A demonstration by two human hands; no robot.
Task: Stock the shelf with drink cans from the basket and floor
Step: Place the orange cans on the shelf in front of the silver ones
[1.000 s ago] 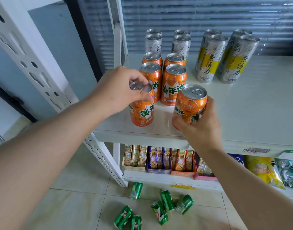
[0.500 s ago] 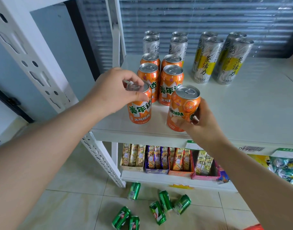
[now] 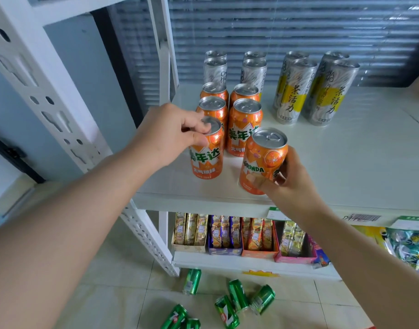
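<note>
Over the last second the right orange can [image 3: 263, 160] had come down from its raised carry to the front edge of the shelf [image 3: 346, 162]. The left orange can [image 3: 206, 160] had closed up on the can behind it.

From the head view, the left hand [image 3: 165, 136] pinched the left orange can by its top rim, thumb and fingertips curled over the lid. That can stood upright at the head of the left orange row, near the shelf's front left corner. The right hand [image 3: 291, 184] gripped the right orange can low on its body, fingers wrapped around the far side. This can leaned, its lid away from the person, and I could not tell whether its base had touched down. It sat just in front of the right orange row [image 3: 245, 129].

The step looked like seating the front pair of orange cans. Next, I judged, the right can needed standing square and sliding back against its row. After that came the green cans [image 3: 237, 295] lying scattered on the floor below. Tall silver cans [image 3: 296, 91] stood toward the shelf's back edge.
</note>
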